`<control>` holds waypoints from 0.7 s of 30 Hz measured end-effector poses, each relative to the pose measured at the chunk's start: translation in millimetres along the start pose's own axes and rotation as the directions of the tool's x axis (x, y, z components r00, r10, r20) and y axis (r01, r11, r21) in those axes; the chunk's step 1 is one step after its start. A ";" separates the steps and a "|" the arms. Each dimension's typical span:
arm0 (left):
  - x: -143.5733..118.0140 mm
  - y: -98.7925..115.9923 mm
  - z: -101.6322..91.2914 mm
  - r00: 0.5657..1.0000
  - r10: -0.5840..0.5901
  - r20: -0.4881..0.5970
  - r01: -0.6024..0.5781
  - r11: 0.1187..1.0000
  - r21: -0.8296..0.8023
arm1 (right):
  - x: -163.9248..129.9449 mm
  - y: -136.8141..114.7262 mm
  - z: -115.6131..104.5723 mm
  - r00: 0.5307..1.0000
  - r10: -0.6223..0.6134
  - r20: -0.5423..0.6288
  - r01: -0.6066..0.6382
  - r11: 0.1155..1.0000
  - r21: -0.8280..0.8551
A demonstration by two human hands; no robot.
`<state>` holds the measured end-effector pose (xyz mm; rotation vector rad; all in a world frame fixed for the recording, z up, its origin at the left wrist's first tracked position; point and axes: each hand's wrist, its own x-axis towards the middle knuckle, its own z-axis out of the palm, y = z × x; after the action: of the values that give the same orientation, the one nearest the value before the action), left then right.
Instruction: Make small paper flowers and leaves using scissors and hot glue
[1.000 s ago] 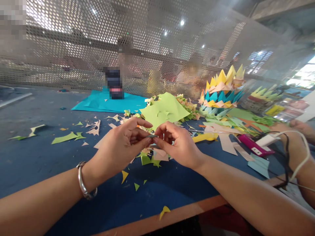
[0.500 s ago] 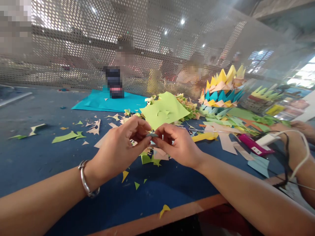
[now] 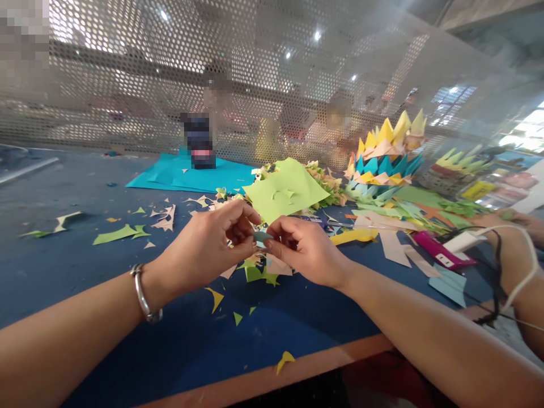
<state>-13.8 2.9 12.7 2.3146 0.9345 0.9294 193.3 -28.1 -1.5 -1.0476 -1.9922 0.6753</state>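
Fingertips of left hand (image 3: pixel 208 246) and right hand (image 3: pixel 304 249) pinch one small paper piece (image 3: pixel 261 236); uneven pressure could tear or misfold it.

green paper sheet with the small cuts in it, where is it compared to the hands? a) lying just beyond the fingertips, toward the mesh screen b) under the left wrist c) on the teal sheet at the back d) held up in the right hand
a: the green paper sheet lies just past the left hand and right hand, which pinch a small folded paper piece between them.
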 end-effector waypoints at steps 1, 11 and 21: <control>0.3 -0.5 -0.4 1.000 -0.003 0.005 0.003 1.000 0.019 | 0.0 0.7 0.1 1.000 0.008 0.009 -0.008 1.000 0.011; -0.9 2.0 5.5 0.999 0.046 0.016 -0.044 0.993 -0.106 | -0.4 -0.5 1.7 0.999 0.037 0.008 -0.037 0.999 0.029; 2.4 -1.2 2.1 0.996 -0.073 0.052 0.082 0.977 -0.199 | 0.3 0.9 -1.3 1.000 0.023 -0.016 -0.023 0.999 0.045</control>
<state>-11.5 5.1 11.5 2.1059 0.8640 0.8934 194.7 -27.3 -1.3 -1.0475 -1.9446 0.7178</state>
